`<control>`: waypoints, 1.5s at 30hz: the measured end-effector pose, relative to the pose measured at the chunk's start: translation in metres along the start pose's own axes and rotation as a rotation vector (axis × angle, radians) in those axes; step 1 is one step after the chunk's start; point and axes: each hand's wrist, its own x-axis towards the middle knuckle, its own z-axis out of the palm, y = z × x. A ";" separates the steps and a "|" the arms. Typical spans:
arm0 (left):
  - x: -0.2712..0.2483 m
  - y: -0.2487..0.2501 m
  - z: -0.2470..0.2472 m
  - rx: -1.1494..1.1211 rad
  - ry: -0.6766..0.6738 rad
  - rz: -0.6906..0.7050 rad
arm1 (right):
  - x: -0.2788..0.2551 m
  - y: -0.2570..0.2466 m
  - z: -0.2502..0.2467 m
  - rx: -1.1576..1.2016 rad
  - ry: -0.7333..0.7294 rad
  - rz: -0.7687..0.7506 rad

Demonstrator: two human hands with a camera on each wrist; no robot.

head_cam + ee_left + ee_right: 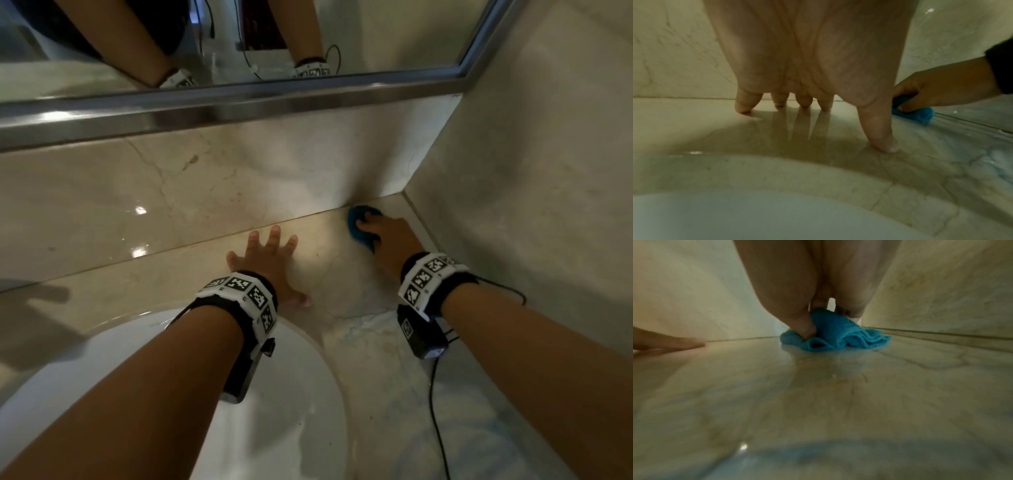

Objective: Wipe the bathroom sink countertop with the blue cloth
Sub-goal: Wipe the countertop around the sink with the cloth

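Worktop (359,274): glossy beige marble, veined, wet sheen near the white oval sink (301,394) rim. Blue cloth (830,332): soft knit-textured fabric, bunched into rumpled folds, lying in the back right corner where the worktop meets both walls; long axis cannot be told. Right hand (387,236) grips the cloth, thumb and fingers curled into it. Left hand (270,257) is spread, straight fingertips (744,108) pressing the worktop behind the sink.

head view down over countertop (342,274), wrist views low, close, sharing it
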 end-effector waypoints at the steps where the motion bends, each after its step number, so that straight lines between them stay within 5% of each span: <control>1: -0.001 0.001 -0.001 0.001 0.002 -0.002 | -0.011 -0.005 0.000 0.036 0.001 -0.022; 6: -0.006 0.002 -0.002 -0.008 0.002 0.003 | -0.038 -0.023 -0.017 -0.008 -0.170 -0.035; 12: -0.003 0.001 -0.002 -0.012 0.009 -0.002 | -0.004 0.001 -0.042 0.133 0.137 0.178; 16: -0.003 0.000 -0.002 -0.022 0.004 0.002 | 0.018 0.015 -0.030 0.011 0.076 0.224; 24: -0.004 0.000 -0.003 -0.010 0.012 0.013 | -0.011 -0.019 -0.005 -0.069 -0.097 -0.054; 30: -0.007 -0.001 -0.003 -0.010 0.020 0.018 | -0.048 -0.038 0.006 0.066 -0.058 -0.086; 35: -0.028 -0.016 0.012 0.032 0.056 -0.036 | -0.025 -0.011 -0.020 0.130 0.167 0.166; 38: -0.034 -0.028 0.018 -0.026 0.050 -0.008 | -0.004 0.010 -0.028 -0.052 -0.009 0.340; 41: -0.033 -0.029 0.016 -0.021 0.012 -0.004 | 0.002 -0.011 -0.012 -0.037 0.018 0.244; 45: -0.034 -0.026 0.017 -0.021 0.025 -0.002 | -0.028 -0.055 0.019 -0.041 0.052 -0.065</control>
